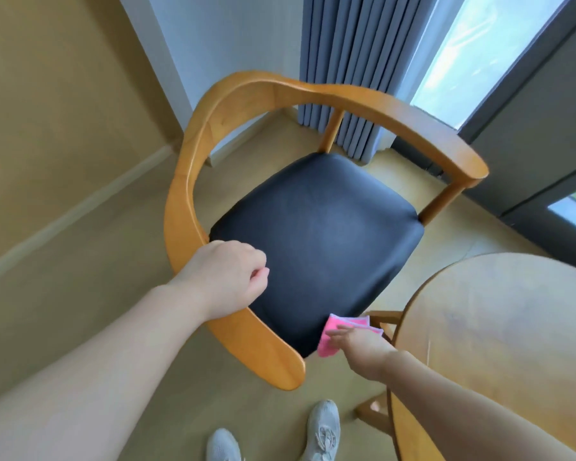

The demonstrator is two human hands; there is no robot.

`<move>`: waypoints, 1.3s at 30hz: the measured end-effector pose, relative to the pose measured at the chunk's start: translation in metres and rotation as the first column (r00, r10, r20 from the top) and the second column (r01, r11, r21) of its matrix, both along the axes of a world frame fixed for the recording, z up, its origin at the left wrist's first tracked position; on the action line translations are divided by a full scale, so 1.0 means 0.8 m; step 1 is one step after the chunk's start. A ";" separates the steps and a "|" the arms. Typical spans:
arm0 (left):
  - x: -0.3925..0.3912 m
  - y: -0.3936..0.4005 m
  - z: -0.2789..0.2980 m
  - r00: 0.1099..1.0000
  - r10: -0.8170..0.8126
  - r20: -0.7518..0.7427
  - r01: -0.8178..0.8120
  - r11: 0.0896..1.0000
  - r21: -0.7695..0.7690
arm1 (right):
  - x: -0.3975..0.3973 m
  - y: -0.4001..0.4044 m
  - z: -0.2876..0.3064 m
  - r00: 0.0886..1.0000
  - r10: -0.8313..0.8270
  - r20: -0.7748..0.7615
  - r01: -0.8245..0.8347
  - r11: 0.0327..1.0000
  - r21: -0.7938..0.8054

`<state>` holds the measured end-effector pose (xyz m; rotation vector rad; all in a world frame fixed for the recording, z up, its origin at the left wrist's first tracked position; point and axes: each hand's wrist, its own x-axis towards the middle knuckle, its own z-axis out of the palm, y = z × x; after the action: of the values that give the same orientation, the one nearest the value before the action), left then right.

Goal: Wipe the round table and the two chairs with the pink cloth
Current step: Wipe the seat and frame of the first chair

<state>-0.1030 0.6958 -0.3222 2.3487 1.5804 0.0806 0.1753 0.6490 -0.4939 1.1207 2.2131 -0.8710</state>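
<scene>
Left hand: [226, 277] fingers curled over the chair's wooden armrest [246, 337], gripping it at about 8 o'clock of the seat.
Right hand: [359, 347] holds the pink cloth [338, 331], pressing it against the near edge of the seat at about 6 o'clock; fingers mostly hidden behind the cloth.
Pink cloth: bunched, touching the seat's front corner, just beside the table rim.
Chair: [313, 91] curved wooden back and arms, black padded seat [320, 241], centre of view.
Round table: [499, 327] pale wood, at 4 o'clock, its rim near the chair's front.
Shoes: [323, 427] grey pair on the floor at 6 o'clock.
Curtain: [353, 61] grey-blue pleats at 12 o'clock, behind the chair.
Window: [479, 54] bright, dark frame, at 1 o'clock.
</scene>
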 end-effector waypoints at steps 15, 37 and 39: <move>0.024 -0.046 0.266 0.763 0.223 0.606 -0.096 0.967 -0.235 | -0.069 -0.011 0.511 0.324 -0.567 -0.757 0.657 0.711 -0.251; -0.135 -0.132 0.277 0.817 0.324 0.477 -0.167 0.924 -0.343 | -0.157 -0.004 0.494 0.814 -0.371 -0.446 0.467 0.876 0.123; -0.127 -0.137 0.233 0.806 0.392 0.443 -0.199 0.885 -0.421 | -0.153 0.005 0.456 0.866 -0.326 -0.378 0.394 0.912 0.117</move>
<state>-0.2044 0.5864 -0.1355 1.5981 1.5132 0.4258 0.0531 0.6528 -0.1291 1.6222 2.4550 -1.1042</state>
